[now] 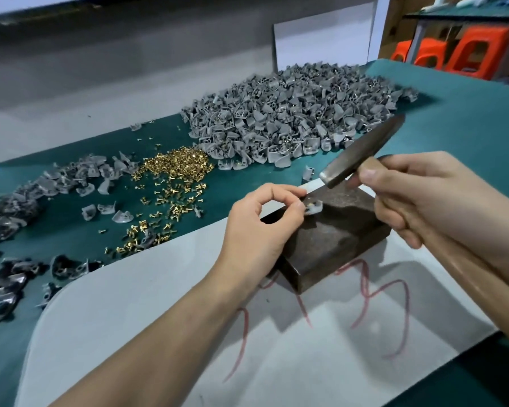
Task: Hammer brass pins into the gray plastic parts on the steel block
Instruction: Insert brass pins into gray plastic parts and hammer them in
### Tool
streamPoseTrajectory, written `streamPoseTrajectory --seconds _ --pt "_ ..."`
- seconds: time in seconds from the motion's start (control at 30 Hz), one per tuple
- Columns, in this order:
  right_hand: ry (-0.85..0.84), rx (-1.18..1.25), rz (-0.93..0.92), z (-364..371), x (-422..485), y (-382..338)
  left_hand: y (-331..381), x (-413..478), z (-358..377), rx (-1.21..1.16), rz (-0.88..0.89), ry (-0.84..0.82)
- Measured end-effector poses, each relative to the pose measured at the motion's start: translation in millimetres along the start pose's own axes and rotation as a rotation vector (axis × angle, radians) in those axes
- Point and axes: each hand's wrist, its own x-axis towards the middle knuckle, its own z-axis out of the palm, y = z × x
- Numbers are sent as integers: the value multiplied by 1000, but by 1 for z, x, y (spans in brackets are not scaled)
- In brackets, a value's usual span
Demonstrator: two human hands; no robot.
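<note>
Left hand (262,227): thumb and forefinger pinch gray part (314,207) on steel block (335,233)
Right hand (423,198): fingers wrapped round hammer (362,154), head over block's far edge

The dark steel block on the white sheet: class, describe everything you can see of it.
The dark steel block is a thick rectangular slab, brown-black and mottled, with a flat top. It lies flat on the white sheet, a corner toward the camera. A small gray plastic part sits near its far left edge, pinched by the left hand, which hides part of the block's left side. The brown metal hammer, gripped by the right hand, hangs just above its far edge.
</note>
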Motion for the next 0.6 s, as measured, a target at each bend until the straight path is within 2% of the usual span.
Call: streamPoseTrajectory --seconds 0.13,0.33,0.5,0.6 --pt "-30 -119 -54 11 -8 -4 3 -2 1 116 131 109" --pt "12 -299 -95 25 -13 -3 4 -3 -1 158 212 121" --pt "42 -384 -74 17 -14 -9 6 -2 -1 114 122 87" --pt "64 -462 -96 12 -16 -18 8 0 -1 -13 10 18"
